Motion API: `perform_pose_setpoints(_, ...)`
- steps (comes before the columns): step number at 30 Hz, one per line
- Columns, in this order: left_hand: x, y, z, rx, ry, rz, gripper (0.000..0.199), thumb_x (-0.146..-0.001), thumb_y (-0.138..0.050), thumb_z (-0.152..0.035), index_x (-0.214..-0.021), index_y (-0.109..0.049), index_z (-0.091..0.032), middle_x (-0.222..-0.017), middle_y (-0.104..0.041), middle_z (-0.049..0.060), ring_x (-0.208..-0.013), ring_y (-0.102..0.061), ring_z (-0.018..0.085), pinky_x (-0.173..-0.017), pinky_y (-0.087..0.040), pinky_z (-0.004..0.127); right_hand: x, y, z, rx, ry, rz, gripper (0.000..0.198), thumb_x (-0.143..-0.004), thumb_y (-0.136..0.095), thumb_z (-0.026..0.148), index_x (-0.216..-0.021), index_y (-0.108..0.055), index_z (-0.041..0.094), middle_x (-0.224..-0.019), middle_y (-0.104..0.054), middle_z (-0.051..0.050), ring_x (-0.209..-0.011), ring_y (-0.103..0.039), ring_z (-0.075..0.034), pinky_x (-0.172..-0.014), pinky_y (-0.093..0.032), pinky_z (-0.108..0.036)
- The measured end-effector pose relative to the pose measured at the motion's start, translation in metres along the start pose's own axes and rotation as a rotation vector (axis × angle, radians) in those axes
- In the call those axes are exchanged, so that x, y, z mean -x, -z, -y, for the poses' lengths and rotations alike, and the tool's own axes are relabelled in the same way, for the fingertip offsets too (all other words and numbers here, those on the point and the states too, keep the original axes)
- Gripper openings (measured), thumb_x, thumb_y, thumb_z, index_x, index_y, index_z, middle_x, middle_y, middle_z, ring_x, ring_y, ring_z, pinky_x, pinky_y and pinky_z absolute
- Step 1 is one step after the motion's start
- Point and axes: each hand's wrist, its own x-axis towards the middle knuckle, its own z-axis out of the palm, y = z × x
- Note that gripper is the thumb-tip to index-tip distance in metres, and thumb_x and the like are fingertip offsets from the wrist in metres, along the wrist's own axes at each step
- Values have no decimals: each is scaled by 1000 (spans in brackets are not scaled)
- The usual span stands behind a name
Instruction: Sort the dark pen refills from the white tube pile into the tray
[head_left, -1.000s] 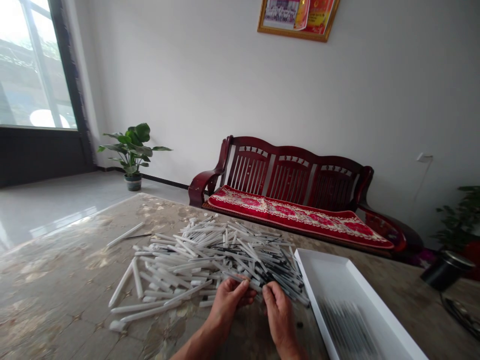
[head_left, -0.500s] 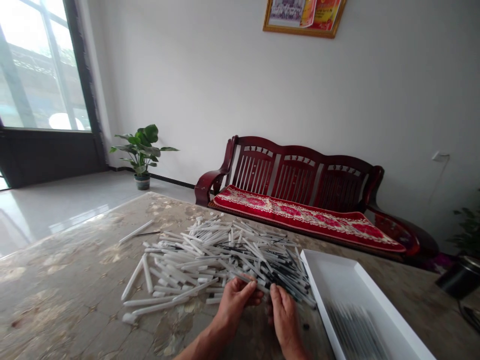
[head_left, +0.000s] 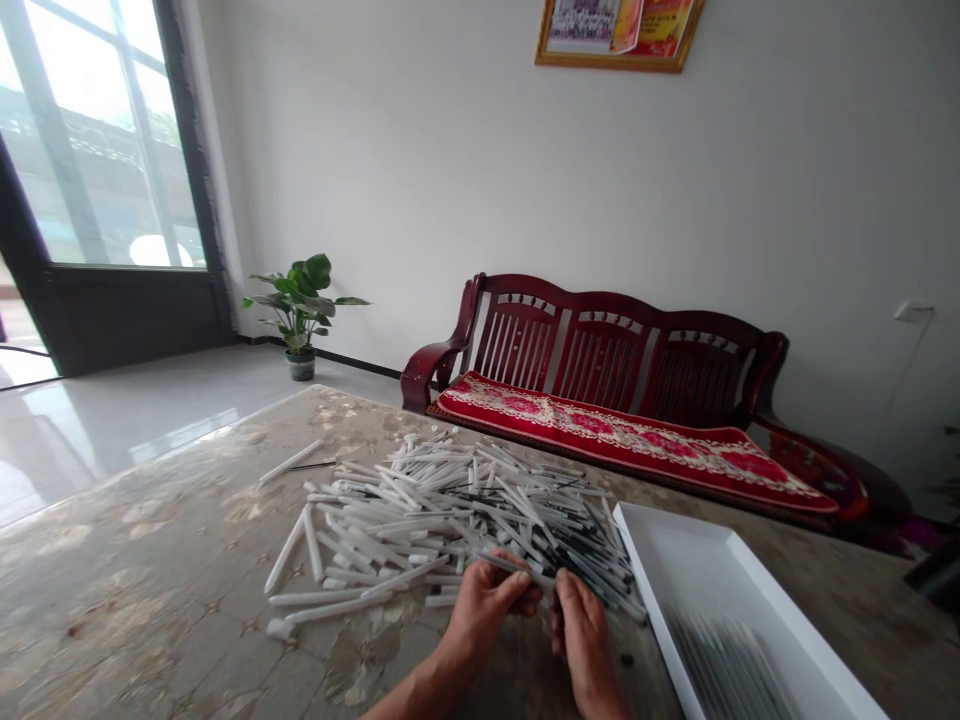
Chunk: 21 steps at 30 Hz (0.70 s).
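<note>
My left hand [head_left: 487, 612] pinches a thin, translucent grey pen [head_left: 541, 577] between thumb and fingers. At the pen's right end, my right hand [head_left: 586, 638] is closed, with its thumb and fingertips on that end. Both hands are just over the near edge of a wide pile of white pen barrels [head_left: 397, 530]. Dark pen parts [head_left: 574, 540] are mixed into the pile's right side. To the right of my right hand, a shallow white box [head_left: 664, 620] holds a row of slim grey pens [head_left: 731, 660], blurred in the picture.
A patterned cover lies on the table [head_left: 172, 610]. Apart from the pile, at the left, are a white barrel [head_left: 291, 461] and a thin dark rod [head_left: 313, 465]. A small dark piece [head_left: 626, 660] lies by the box. Beyond stands a red wooden bench [head_left: 600, 350].
The view has swung slightly left, so most things sit farther right in the picture. My hands keep hold of the same pen, close together, with little other movement.
</note>
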Motion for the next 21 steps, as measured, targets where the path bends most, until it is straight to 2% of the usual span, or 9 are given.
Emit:
perform_pose_setpoints(4,-1,5,-4,3,145,75,43,-59,-86,-49,-74,-69,-13,-72,-73,7,-55,-64,12,-49,-45,19,-1,9,15,-18,33,63,53,-81,-44,75,-63,-46,25,-50,-45,5,-42,-41,-12,-39,-37,-24)
perform_pose_setpoints(8,3,8,-13,-34,388,199,48,-75,-69,-60,-70,-71,-13,-53,-64,4,-35,-44,5,-33,-21,15,-4,17,23,30,105,124,50,-82,-48,71,-62,-47,25,-51,-45,5,-44,-42,-13,-42,-37,-25)
perform_pose_setpoints(10,5,10,-17,-36,500,274,49,-78,-66,-62,-67,-72,-14,-49,-61,4,-33,-39,5,-32,-16,15,-6,19,23,58,140,145,48,-84,-49,68,-63,-49,25,-52,-48,4,-45,-44,-14,-43,-38,-25)
perform_pose_setpoints(14,5,14,-21,22,585,339,46,-77,-69,-58,-71,-73,-14,-51,-62,4,-33,-41,5,-32,-18,14,-8,21,18,80,189,203,46,-86,-50,64,-67,-56,23,-53,-51,4,-45,-46,-13,-45,-38,-24)
perform_pose_setpoints(19,4,19,-18,20,561,374,36,-69,-81,-44,-72,-73,-9,-53,-64,3,-36,-49,5,-34,-25,15,-13,22,14,111,166,278,48,-85,-48,67,-76,-62,22,-58,-57,3,-49,-50,-14,-48,-41,-24)
perform_pose_setpoints(21,4,19,-15,45,557,376,33,-67,-84,-39,-72,-72,-9,-56,-66,4,-38,-52,7,-36,-29,16,-16,22,11,125,151,241,46,-86,-46,64,-84,-65,22,-64,-62,1,-49,-53,-15,-47,-42,-24)
